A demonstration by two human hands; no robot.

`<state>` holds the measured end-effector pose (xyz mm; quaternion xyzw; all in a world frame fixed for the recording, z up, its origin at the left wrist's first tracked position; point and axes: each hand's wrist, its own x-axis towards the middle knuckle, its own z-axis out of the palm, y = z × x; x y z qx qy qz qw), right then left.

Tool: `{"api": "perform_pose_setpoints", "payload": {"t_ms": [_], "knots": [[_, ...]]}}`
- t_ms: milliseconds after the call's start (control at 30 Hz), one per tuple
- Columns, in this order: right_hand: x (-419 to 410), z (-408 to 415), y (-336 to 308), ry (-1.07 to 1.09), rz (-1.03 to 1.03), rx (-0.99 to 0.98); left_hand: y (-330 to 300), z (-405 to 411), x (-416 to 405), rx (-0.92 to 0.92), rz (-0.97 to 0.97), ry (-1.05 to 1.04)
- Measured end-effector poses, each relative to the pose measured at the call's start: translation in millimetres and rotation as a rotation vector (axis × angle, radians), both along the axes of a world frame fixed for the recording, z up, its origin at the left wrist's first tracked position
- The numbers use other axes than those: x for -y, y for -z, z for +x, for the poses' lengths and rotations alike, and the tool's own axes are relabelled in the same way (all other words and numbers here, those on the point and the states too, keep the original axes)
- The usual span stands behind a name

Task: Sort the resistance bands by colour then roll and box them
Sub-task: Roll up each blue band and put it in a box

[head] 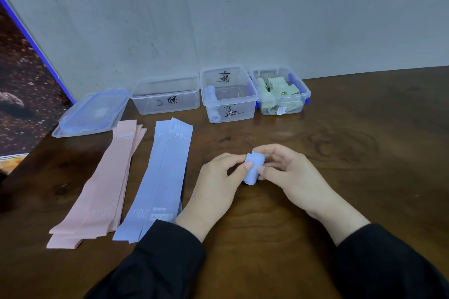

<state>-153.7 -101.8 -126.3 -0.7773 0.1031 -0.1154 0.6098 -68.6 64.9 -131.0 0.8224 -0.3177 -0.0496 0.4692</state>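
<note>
Blue band rolled tight, pinched between both hands.

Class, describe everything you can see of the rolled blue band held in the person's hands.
The rolled blue band is a pale blue, matte strip wound into a short, loose cylinder with layered folds showing at its upper end. It stands nearly upright, slightly tilted, above the wooden table. The left hand and right hand pinch it from either side with thumbs and fingertips.
</note>
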Motion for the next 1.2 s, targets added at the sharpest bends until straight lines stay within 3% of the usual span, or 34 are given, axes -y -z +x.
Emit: {"api": "perform_pose_setpoints", "payload": {"t_ms": [400, 700, 1200], "knots": [[-2, 2, 2, 0.023, 0.249, 0.034, -13, -3, -1, -0.437, -0.228, -0.028], [-8, 0, -5, -0.032, 0.539, 0.053, -26, -12, 2, -0.375, -0.342, -0.083], [-12, 63, -79, -0.115, 0.581, 0.079, -91, 45, 15, -0.417, -0.624, -0.09]]}}
